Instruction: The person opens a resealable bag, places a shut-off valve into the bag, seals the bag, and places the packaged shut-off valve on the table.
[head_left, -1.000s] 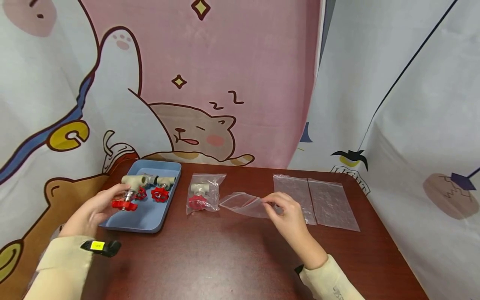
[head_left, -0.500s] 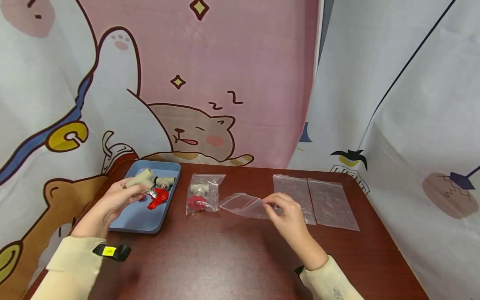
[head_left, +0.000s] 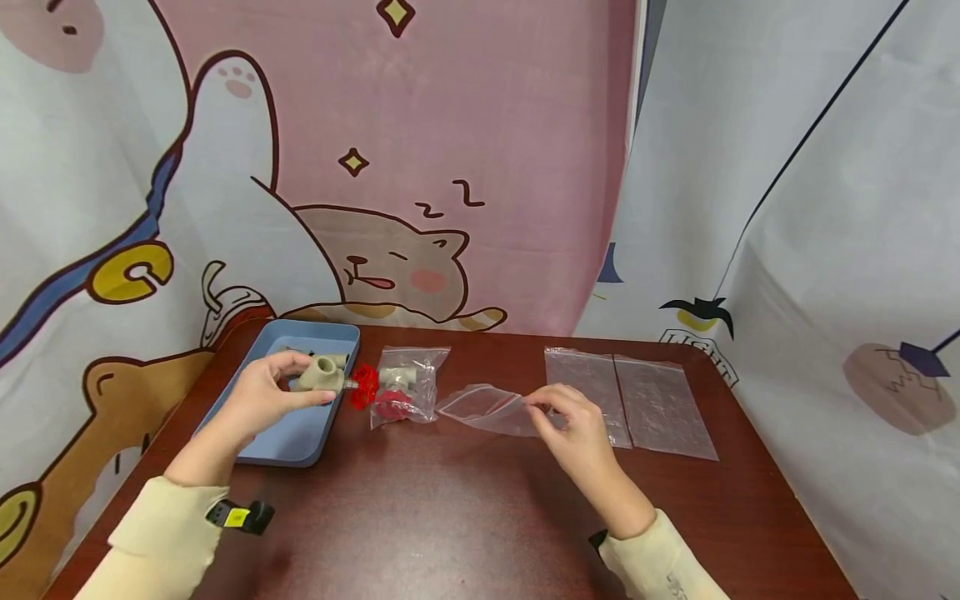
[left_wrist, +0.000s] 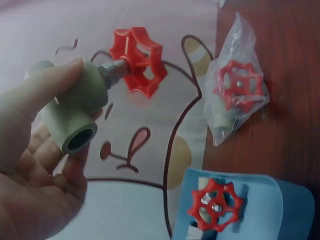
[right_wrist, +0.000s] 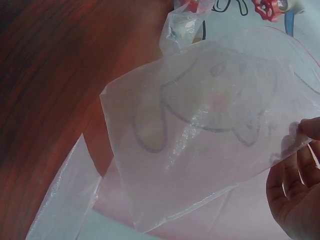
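Note:
My left hand (head_left: pixel 262 398) grips a valve (head_left: pixel 318 375) by its beige-green pipe body, above the right side of the blue tray (head_left: pixel 285 450). The valve's red handwheel (left_wrist: pixel 138 62) points right, away from the palm. Between thumb and fingers, my right hand (head_left: pixel 573 425) pinches the edge of a clear zip bag (right_wrist: pixel 200 135). This bag is held up off the table with its mouth parted toward the left. A bagged valve (left_wrist: pixel 239 87) lies on the table between the two hands.
Inside the tray is another valve (left_wrist: pixel 216 205) with a red handwheel. Two flat clear bags (head_left: pixel 667 408) lie side by side at the right of the brown table (head_left: pixel 450 525). A printed curtain (head_left: pixel 487 167) hangs behind the table.
My left hand has carried the valve rightward across the tray and turned it, so the handwheel swings from pointing down to pointing right. My right hand and its bag stay nearly still.

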